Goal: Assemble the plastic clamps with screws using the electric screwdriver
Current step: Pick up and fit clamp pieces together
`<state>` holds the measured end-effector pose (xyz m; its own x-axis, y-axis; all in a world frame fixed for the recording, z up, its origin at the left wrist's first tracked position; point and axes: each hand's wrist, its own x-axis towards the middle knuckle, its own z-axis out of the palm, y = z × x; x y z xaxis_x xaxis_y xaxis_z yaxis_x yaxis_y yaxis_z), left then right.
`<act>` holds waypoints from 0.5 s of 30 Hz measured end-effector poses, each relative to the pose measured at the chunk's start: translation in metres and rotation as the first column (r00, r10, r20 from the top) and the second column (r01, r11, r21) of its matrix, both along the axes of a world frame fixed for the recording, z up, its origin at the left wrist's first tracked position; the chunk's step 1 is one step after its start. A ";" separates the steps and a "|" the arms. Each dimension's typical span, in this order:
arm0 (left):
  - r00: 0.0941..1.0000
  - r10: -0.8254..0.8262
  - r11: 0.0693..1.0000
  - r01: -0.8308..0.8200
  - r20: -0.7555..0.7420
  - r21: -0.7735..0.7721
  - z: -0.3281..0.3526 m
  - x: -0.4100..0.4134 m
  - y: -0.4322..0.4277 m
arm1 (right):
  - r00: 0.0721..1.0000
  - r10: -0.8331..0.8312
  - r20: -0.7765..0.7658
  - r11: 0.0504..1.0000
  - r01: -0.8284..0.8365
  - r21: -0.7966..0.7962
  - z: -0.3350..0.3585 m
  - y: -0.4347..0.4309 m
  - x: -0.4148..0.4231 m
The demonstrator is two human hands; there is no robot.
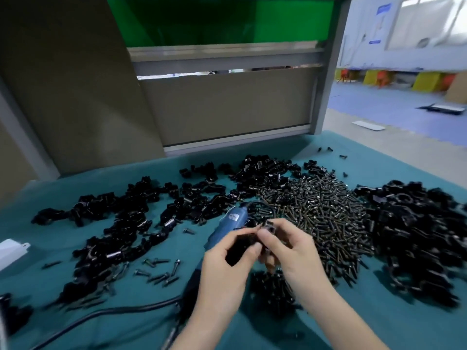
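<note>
Left grip (225, 263) and right grip (293, 251) meet at the near edge of the screw pile (318, 210), both pinching one black plastic clamp (268, 229), kinda blurry. Blue electric screwdriver (228, 227) lies on the teal worktop (379, 327) just left of the pile. Left clamp heap (113, 223) and right clamp heap (417, 236) flank the pile.

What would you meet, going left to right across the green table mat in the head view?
white plastic piece → loose black clamps → blue electric screwdriver → pile of screws → heap of black clamps
</note>
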<state>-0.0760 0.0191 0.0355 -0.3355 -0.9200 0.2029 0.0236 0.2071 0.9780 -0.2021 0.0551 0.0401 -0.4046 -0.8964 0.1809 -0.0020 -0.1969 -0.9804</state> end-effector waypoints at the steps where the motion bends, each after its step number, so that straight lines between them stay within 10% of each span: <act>1: 0.999 0.006 0.997 -0.002 0.052 -0.076 -0.004 0.005 0.005 | 1.000 0.008 0.024 1.000 -0.007 -0.008 0.002 0.001 -0.001; 15: 0.940 0.280 0.920 -0.206 0.194 -0.332 -0.022 0.020 0.035 | 0.933 0.334 0.135 0.934 -0.347 0.083 0.016 0.012 -0.009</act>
<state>-0.0562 0.0538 0.0134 -0.1814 -0.8853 0.4281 -0.2857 0.4640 0.8385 -0.2109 0.0667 0.0557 -0.0843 -0.9952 0.0497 0.1631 -0.0630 -0.9846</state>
